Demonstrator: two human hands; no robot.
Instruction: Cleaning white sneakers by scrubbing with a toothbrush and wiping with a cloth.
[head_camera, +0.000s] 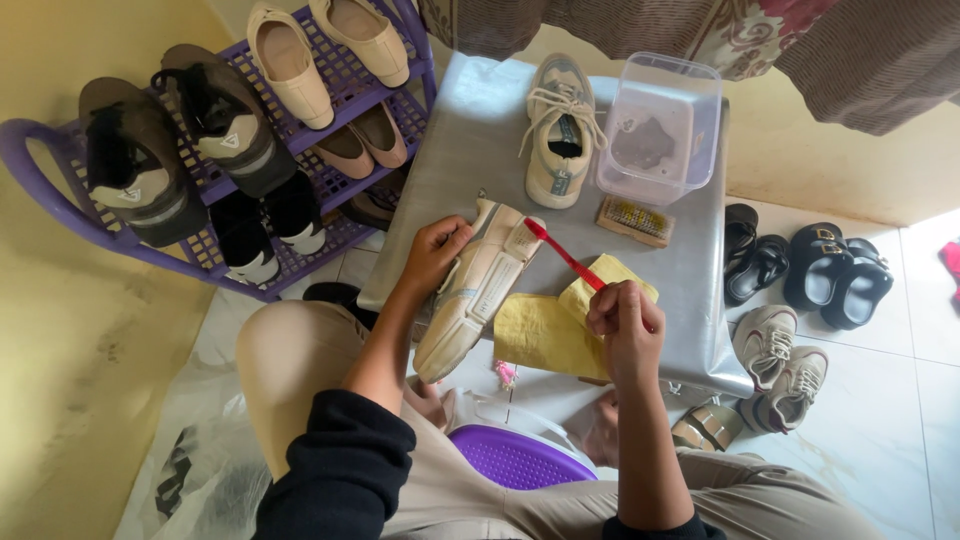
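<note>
My left hand (432, 252) clamps the beige sneaker (470, 295) tilted on the grey table's (690, 300) near edge; my right hand (625, 325) pinches the red toothbrush (565, 255) — bristles at the heel (toward eleven o'clock). Scrubbing stage, I judge — next needs short, firm strokes.

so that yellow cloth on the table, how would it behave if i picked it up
The yellow cloth would probably be floppy: it lies flat with one corner folded over. It looks thin, so likely light, and may slide on the smooth grey table. Its folded part lies under the red toothbrush in the right hand, so it might snag.
</note>
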